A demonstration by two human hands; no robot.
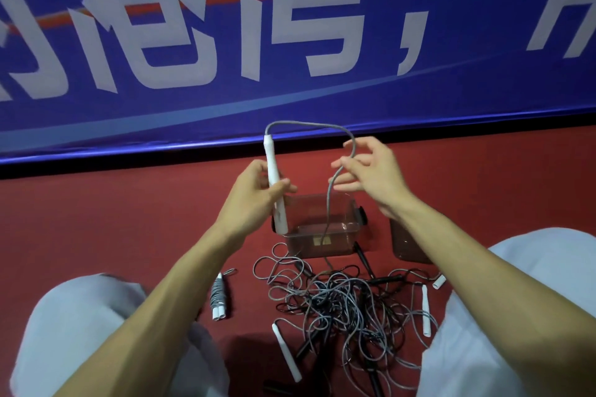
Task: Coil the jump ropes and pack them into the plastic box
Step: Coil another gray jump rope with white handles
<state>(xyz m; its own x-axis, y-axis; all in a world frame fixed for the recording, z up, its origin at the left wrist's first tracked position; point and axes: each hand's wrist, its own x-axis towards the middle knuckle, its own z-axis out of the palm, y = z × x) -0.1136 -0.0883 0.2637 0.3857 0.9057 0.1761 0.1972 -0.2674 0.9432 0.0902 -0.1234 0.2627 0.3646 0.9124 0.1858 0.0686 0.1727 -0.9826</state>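
Seated on a red floor before a blue banner lettered in white, knees in pale trousers spread to either side. Left hand clenched round a white jump-rope handle, long axis near upright and leaning slightly, cord end pointing up toward the banner, butt end down beside the near-left corner of the clear plastic box. Grey cord arching out of the handle's top, over to the right hand, then dropping across the box toward the floor. Right-hand fingers loosely spread, cord running among them; whether pinched or merely draped, cannot tell. Box open, resting on the floor just beyond the hands, its lid lying to the right, partly hidden by the forearm. Between the knees, a tangled heap of grey and black ropes with white and black handles sticking out at all angles. Left of the heap and apart from it, one coiled rope bundle, long axis running roughly toward the box, two white handle ends facing the wearer.
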